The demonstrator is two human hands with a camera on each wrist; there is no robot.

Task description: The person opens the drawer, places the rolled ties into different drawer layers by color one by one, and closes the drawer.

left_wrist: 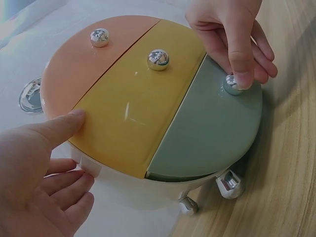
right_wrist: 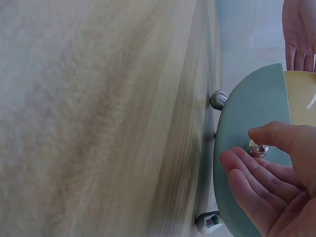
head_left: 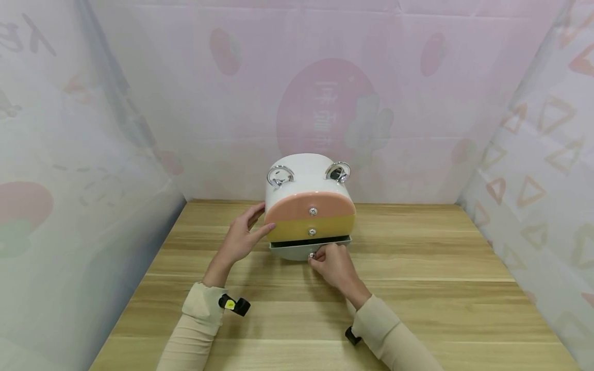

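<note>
A small white rounded drawer box point(head_left: 301, 180) stands on the wooden table point(head_left: 417, 309). Its front has a pink drawer point(head_left: 297, 207), a yellow drawer point(head_left: 292, 229) and a grey-green bottom drawer point(head_left: 292, 251), each with a silver knob. The bottom drawer point(left_wrist: 217, 128) sits slightly pulled out. My right hand point(head_left: 335, 267) pinches its knob point(left_wrist: 232, 84) between thumb and fingers point(right_wrist: 266, 143). My left hand point(head_left: 241, 238) rests open against the box's left side, thumb point(left_wrist: 57, 129) on the front edge where the pink and yellow drawers meet.
Two silver ring handles point(head_left: 280, 176) sit on the box top, and small silver feet point(left_wrist: 228, 183) hold it off the table. Pink patterned walls point(head_left: 325, 103) close in the back and both sides. Bare wood lies in front of the box.
</note>
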